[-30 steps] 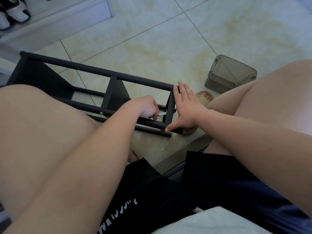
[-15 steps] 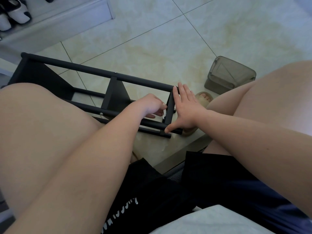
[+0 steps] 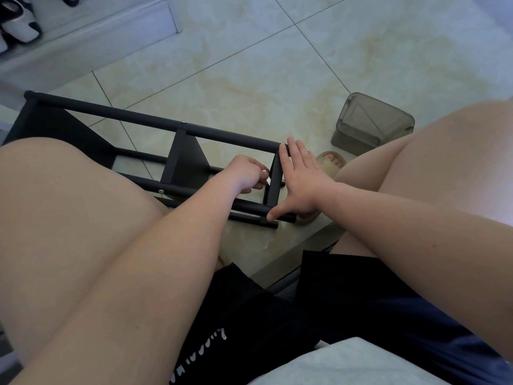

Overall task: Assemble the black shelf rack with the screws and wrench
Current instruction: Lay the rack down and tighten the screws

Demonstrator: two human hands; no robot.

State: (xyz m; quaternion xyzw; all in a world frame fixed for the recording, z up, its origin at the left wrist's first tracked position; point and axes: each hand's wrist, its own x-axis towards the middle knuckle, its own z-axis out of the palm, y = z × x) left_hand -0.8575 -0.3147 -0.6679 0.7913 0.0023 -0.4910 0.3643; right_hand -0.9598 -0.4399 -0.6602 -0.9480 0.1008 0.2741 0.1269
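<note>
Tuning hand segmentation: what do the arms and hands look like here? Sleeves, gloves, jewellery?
Left hand and right hand are bare: no gloves, rings or watch visible. Left arm and right arm are bare too, with no sleeve in view up to the frame edge.

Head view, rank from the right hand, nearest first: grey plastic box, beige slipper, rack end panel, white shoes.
1. Rack end panel: the right hand lies flat against it.
2. Beige slipper: just beyond the hand, to its right.
3. Grey plastic box: farther right, on the floor.
4. White shoes: far top left corner.
</note>
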